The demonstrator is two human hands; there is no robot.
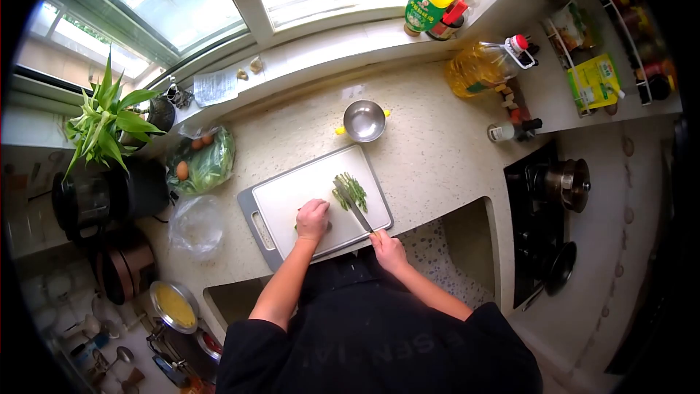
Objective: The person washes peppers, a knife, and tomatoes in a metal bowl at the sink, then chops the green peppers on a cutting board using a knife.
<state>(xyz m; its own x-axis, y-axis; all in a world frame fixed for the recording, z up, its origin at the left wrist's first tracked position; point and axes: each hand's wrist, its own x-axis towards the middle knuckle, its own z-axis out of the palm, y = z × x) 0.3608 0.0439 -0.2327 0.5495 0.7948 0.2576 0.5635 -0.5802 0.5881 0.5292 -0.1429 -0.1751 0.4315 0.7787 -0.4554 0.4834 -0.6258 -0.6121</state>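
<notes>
My right hand (389, 249) is wrapped round the handle of a kitchen knife (356, 211). Its blade points up and left, its tip lying against a heap of cut green vegetable pieces (353, 191). They rest on the right part of a white cutting board (292, 181) with a grey rim. My left hand (313, 220) is on the board left of the blade, fingers curled together. Small dark green bits show at its edges, but what it holds is mostly hidden under the fingers.
Beyond the board stands a metal bowl (364, 121) with yellow handles. A bag of greens and eggs (205, 162) and a crumpled plastic bag (197, 228) lie to the left. An oil bottle (477, 69) stands at the back right, near a stove (532, 233).
</notes>
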